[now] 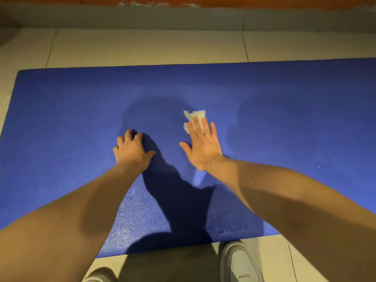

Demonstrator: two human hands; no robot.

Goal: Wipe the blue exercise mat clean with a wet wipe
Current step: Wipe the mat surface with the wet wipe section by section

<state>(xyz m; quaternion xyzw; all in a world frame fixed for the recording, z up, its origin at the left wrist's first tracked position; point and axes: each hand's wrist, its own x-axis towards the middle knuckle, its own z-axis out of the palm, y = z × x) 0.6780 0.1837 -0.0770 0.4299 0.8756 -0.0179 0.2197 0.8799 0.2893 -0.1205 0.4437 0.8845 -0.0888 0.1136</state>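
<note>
The blue exercise mat lies flat on the tiled floor and fills most of the view. A crumpled white wet wipe lies on the mat near its middle. My right hand is spread flat, its straight fingertips pressing on the wipe's near part. My left hand rests on the mat to the left of it, fingers bent with the tips planted on the surface and holding nothing. Wet sheen and small droplets show on the mat near its front edge.
Pale floor tiles surround the mat, with a low grey skirting and orange wall behind. A white shoe stands on the tiles at the mat's near edge; part of another shoe shows lower left.
</note>
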